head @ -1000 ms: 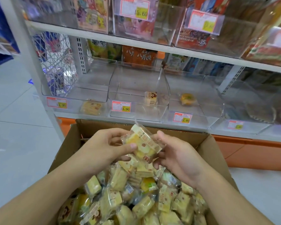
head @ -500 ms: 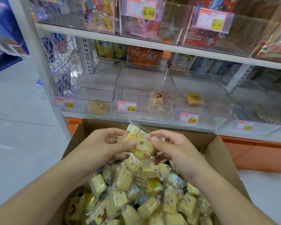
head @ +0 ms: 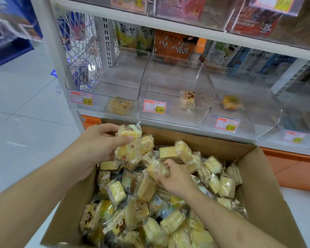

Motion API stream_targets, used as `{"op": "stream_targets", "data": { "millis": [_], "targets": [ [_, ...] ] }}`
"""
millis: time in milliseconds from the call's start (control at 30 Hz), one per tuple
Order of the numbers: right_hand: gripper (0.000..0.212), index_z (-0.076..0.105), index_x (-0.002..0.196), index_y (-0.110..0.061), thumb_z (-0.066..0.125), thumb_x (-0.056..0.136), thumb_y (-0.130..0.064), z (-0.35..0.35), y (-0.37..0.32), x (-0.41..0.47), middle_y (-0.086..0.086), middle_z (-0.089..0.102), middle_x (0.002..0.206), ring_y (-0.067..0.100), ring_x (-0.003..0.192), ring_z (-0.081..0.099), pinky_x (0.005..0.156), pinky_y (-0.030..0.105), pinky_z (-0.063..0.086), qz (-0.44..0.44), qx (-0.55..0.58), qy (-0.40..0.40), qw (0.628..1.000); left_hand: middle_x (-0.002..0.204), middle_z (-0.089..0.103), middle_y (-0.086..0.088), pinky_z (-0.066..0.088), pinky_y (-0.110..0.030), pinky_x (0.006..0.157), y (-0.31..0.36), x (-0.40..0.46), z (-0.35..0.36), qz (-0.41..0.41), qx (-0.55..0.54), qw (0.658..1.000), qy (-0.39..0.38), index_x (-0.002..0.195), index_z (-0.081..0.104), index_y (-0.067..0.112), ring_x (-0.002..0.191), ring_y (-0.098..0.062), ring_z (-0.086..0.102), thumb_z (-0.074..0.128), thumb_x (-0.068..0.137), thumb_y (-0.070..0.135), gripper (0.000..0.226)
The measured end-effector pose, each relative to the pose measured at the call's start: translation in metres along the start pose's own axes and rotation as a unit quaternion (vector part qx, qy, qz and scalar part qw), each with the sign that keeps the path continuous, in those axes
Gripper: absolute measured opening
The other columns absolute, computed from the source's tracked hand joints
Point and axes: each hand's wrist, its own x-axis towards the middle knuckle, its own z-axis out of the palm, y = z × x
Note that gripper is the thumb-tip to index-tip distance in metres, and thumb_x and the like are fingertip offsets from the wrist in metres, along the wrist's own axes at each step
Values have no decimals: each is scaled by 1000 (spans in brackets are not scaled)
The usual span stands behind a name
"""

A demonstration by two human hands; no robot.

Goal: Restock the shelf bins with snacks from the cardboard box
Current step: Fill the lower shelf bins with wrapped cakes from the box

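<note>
Left hand grasping wrapped cake over cardboard box, right hand pinching another cake inside, clear shelf bins behind box, white tiled floor left of box.

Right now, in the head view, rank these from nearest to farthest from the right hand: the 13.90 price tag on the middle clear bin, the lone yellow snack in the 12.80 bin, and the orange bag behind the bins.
From the right hand:
1. 13.90 price tag, middle clear bin front, just above the box.
2. Lone yellow snack, up and right, inside its bin.
3. Orange bag, shelf back.
</note>
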Motion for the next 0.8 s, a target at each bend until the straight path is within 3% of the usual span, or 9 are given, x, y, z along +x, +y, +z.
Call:
{"op": "stream_targets", "data": {
  "millis": [67,167,300,367,433,567,633,700,800],
  "targets": [
    [36,58,122,-30,78,93,-39,3,-3,0,-12,66,104,9,65,67,59,31,58,1,37,23,999,93,82,-1,63,-46,91,-2,2,-1,3,11,1000,-4,115,72,26,89,-19,80,83,88,29,29],
    [41,60,118,-35,85,89,-22,-8,-8,-2,-16,57,114,8,82,68,67,28,62,21,143,11,989,96,82,0,63,-46,90,-1,8,-5,-3,16,1000,-12,122,70,24,90,-19,80,83,88,35,38],
    [56,64,122,-35,91,79,-11,-45,-29,-13,-5,65,120,19,96,76,81,40,66,9,291,-16,956,95,81,7,58,-49,99,2,11,-14,1,34,999,1,113,76,26,95,-21,77,88,72,58,52],
    [51,68,119,-28,91,79,-8,-64,-40,-20,0,74,115,30,94,78,85,49,65,-19,352,-24,936,76,73,15,52,-49,101,3,11,-17,17,36,999,21,100,81,25,82,-14,66,88,73,58,43],
    [44,68,120,-22,86,84,-6,-82,-49,-30,4,78,110,36,98,77,86,48,64,-53,377,-36,924,75,69,14,49,-52,107,4,10,-20,23,23,999,28,99,82,23,77,-12,59,86,80,52,35],
    [34,71,119,-18,82,88,-9,-108,-61,-53,6,80,109,27,100,77,91,43,59,-96,390,-33,915,100,79,10,50,-51,110,7,-4,-18,27,13,1000,-4,101,83,26,107,-19,69,85,73,57,43],
    [30,73,116,-15,83,88,-8,-115,-64,-61,9,80,108,30,101,77,96,50,59,-109,391,-27,913,113,77,10,44,-48,115,8,-9,-15,35,11,999,-18,95,83,32,120,-16,64,83,80,54,27],
    [28,73,116,-12,80,89,-7,-120,-67,-66,11,80,105,30,100,77,95,50,60,-121,393,-25,911,111,78,10,49,-47,110,10,-16,-11,39,-5,999,-23,91,83,34,117,-16,66,80,89,46,13],
    [24,76,114,-14,78,91,-7,-125,-70,-71,8,80,103,24,95,78,87,37,59,-132,390,-16,911,107,79,0,64,-46,87,15,-25,-8,33,-40,998,-38,101,82,29,100,-30,75,76,93,39,15]
  ]
}}
